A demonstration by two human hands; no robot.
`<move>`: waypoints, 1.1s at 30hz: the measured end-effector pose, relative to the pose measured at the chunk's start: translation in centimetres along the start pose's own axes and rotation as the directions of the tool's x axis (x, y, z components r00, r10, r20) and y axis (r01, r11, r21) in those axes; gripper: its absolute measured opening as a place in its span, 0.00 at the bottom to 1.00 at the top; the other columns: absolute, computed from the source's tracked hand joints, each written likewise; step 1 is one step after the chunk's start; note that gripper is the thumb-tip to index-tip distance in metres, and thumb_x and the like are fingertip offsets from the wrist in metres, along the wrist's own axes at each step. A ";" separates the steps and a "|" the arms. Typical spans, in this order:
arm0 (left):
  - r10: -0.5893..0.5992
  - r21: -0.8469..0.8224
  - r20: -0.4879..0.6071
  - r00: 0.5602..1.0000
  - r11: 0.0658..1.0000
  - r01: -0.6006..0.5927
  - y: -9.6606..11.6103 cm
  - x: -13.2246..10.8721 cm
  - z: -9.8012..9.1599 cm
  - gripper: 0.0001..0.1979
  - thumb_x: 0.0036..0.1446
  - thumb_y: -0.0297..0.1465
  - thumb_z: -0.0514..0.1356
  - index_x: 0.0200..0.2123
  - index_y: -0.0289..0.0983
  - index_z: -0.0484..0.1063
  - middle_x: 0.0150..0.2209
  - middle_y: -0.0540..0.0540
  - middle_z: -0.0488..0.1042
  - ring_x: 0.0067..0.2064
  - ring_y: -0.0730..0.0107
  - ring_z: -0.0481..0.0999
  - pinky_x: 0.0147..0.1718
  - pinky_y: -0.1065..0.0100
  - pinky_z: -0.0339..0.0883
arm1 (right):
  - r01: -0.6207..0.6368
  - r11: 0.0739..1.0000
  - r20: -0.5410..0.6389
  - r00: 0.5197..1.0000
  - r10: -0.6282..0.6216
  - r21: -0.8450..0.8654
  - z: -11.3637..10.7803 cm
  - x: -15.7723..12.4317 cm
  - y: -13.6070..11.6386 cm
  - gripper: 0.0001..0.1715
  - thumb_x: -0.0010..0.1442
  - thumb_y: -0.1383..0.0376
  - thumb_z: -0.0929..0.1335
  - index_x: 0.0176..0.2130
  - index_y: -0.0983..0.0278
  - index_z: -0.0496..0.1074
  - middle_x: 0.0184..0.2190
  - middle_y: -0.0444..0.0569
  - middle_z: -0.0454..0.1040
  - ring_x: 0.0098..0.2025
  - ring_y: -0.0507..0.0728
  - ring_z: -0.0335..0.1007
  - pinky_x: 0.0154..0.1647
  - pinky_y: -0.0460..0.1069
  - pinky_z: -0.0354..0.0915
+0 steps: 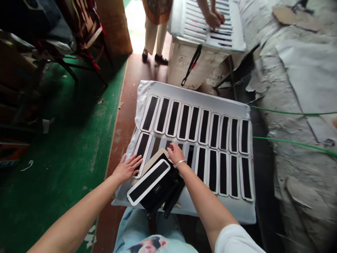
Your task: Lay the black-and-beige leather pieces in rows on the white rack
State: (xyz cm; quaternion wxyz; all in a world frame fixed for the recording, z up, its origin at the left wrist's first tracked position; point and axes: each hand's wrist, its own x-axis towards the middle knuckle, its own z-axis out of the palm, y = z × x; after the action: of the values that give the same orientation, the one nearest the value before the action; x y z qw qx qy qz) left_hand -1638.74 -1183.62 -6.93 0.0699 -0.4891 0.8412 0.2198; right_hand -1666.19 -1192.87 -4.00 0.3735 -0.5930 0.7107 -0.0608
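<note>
My left hand [127, 168] lies with fingers spread on a white-bordered black panel [144, 144] at the left end of the near row. My right hand [176, 154] has curled fingers at the upper end of a beige rounded piece [156, 158]; whatever they pinch is hidden. Between my hands a loose white-framed black panel [149, 182] lies slanted over a black fabric item [158, 198] with a small label and a zip pull. Behind my right hand, several grey strips with dark middles [156, 146] show in the near row, partly covered.
Two rows of panels [195, 123] cover the white cloth-covered table [223, 102]. Beyond it a person's hands [214, 19] work over a second table [177, 24] with similar strips. Chairs [86, 38] stand at left, green cords [289, 140] run at right.
</note>
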 end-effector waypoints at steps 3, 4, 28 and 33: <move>-0.008 0.015 0.027 1.000 1.000 0.008 0.8 0.1 -0.9 0.25 0.60 0.35 0.50 0.60 0.51 0.53 0.63 0.49 0.53 0.64 0.58 0.47 0.59 0.44 0.25 | -0.145 0.989 0.043 0.989 0.143 0.038 -1.0 -3.6 3.1 0.19 0.57 0.62 0.65 0.47 0.67 0.67 0.40 0.52 0.73 0.42 0.55 0.69 0.46 0.49 0.62; -0.016 0.027 0.037 0.999 1.000 0.015 1.2 0.2 -1.2 0.24 0.59 0.33 0.50 0.60 0.51 0.55 0.63 0.49 0.54 0.64 0.57 0.48 0.58 0.43 0.25 | -0.160 0.986 0.038 0.987 0.158 0.052 -1.0 -4.9 3.8 0.19 0.56 0.62 0.65 0.47 0.67 0.68 0.40 0.52 0.73 0.42 0.55 0.69 0.45 0.48 0.63; 0.144 -0.725 0.545 0.826 0.576 0.377 17.1 0.1 -8.9 0.20 0.53 0.47 0.52 0.35 0.35 0.67 0.30 0.50 0.71 0.31 0.69 0.68 0.30 0.71 0.61 | 0.157 0.978 -0.101 0.984 -0.144 0.139 -3.2 -20.5 7.2 0.41 0.50 0.70 0.65 0.61 0.66 0.50 0.57 0.59 0.58 0.58 0.61 0.56 0.58 0.60 0.55; 0.331 -0.688 0.594 0.733 0.681 0.250 21.2 0.5 -12.3 0.19 0.51 0.46 0.55 0.32 0.34 0.69 0.26 0.52 0.66 0.28 0.72 0.62 0.28 0.72 0.58 | 0.654 0.720 0.111 0.754 -0.648 -0.233 -8.6 -23.6 5.6 0.41 0.54 0.65 0.64 0.63 0.64 0.46 0.64 0.54 0.45 0.65 0.64 0.33 0.63 0.64 0.34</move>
State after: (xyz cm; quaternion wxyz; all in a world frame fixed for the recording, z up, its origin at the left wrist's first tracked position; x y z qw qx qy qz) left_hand -1655.92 -1180.40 10.25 0.1654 -0.3390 0.6064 0.7000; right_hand -1675.39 -1173.31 10.00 0.2559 -0.8483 0.4549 -0.0891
